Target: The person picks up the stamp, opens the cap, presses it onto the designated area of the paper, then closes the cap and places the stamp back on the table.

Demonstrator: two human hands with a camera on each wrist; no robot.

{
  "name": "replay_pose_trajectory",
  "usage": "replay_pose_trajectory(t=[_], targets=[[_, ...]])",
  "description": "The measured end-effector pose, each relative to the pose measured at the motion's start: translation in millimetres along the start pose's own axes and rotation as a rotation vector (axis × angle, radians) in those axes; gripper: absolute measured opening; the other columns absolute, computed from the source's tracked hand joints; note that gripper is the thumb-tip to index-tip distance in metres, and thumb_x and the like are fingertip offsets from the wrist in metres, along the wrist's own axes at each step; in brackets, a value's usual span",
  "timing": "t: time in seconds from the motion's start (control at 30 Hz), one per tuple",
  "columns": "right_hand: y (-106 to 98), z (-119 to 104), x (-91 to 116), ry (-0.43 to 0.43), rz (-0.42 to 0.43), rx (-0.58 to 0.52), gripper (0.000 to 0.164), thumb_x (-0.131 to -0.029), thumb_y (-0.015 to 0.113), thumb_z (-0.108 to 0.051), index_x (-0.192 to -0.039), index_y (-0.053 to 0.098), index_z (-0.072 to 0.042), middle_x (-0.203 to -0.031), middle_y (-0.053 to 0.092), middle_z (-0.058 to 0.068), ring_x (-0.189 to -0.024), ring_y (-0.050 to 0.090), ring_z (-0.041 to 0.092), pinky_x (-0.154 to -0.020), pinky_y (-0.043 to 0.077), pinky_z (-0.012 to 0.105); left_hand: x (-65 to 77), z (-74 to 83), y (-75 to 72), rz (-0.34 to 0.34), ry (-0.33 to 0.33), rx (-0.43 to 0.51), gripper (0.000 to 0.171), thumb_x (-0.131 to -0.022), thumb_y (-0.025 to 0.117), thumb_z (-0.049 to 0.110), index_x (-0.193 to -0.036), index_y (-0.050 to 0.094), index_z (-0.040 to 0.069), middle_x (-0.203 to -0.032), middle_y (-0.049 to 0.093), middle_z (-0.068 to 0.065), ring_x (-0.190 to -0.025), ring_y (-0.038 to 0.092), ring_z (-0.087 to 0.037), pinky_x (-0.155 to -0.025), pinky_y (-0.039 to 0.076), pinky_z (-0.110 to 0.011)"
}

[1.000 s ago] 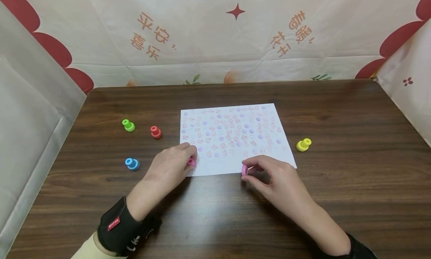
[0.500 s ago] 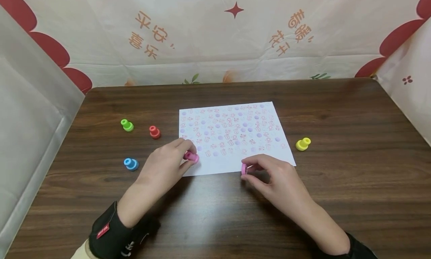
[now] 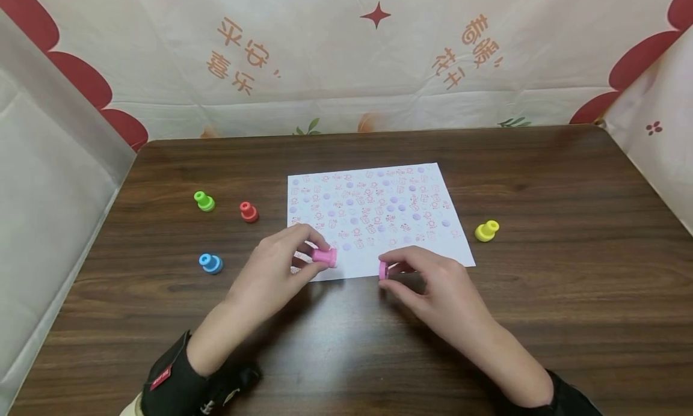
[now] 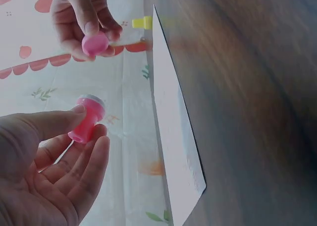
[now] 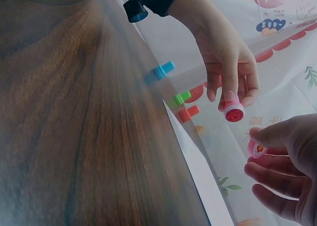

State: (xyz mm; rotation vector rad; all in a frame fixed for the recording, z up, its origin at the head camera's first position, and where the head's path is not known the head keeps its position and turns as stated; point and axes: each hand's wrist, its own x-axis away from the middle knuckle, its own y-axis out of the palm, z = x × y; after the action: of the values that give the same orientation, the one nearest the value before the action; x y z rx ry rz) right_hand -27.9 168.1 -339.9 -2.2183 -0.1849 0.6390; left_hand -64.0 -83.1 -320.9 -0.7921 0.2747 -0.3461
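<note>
Above the near edge of the printed paper (image 3: 368,260), my left hand (image 3: 276,261) pinches a pink stamp (image 3: 325,258) lying sideways between thumb and fingers. Its red stamping face (image 5: 235,115) shows bare in the right wrist view. My right hand (image 3: 441,284) pinches a small round pink cap (image 3: 383,270) by its edges, a short gap to the right of the stamp. In the left wrist view the cap (image 4: 95,43) turns its smooth outside to the camera, and both things are off the paper. Rows of small red and purple prints cover most of the sheet.
Green (image 3: 204,201), red (image 3: 249,212) and blue (image 3: 210,263) stamps stand on the wooden table (image 3: 346,356) left of the paper. A yellow stamp (image 3: 487,231) is to its right. A patterned curtain (image 3: 325,61) hangs behind the table.
My left hand has lifted and turned the pink stamp from the paper's left side, bringing it rightward with its end toward the cap. My right hand has shifted slightly left.
</note>
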Motion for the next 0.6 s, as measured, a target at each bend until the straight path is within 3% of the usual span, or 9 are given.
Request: replay_pose_trajectory(t=[0.33, 0.6], targets=[[8, -6, -3, -0.036, 0.019, -0.039, 0.034, -0.076, 0.087, -0.012, -0.105, 0.07, -0.014, -0.095, 0.074, -0.009, -0.081, 0.07, 0.005, -0.073, 0.06, 0.028, 3.9, 6.3, 10.8, -0.069, -0.047, 0.259, 0.017, -0.087, 0.076, 0.008, -0.097, 0.064, 0.014, -0.105, 0.071, 0.0, -0.097, 0.074, -0.016, -0.077, 0.059, -0.019], [12, -8, -4, -0.059, 0.022, -0.073, 0.034, -0.076, 0.086, -0.012, -0.107, 0.07, -0.012, -0.097, 0.075, -0.007, -0.083, 0.072, 0.005, -0.075, 0.061, 0.027, 4.9, 10.2, 18.1, -0.09, -0.03, 0.327, 0.017, -0.088, 0.075, 0.006, -0.098, 0.064, 0.014, -0.106, 0.07, -0.001, -0.098, 0.074, -0.017, -0.074, 0.059, -0.017]])
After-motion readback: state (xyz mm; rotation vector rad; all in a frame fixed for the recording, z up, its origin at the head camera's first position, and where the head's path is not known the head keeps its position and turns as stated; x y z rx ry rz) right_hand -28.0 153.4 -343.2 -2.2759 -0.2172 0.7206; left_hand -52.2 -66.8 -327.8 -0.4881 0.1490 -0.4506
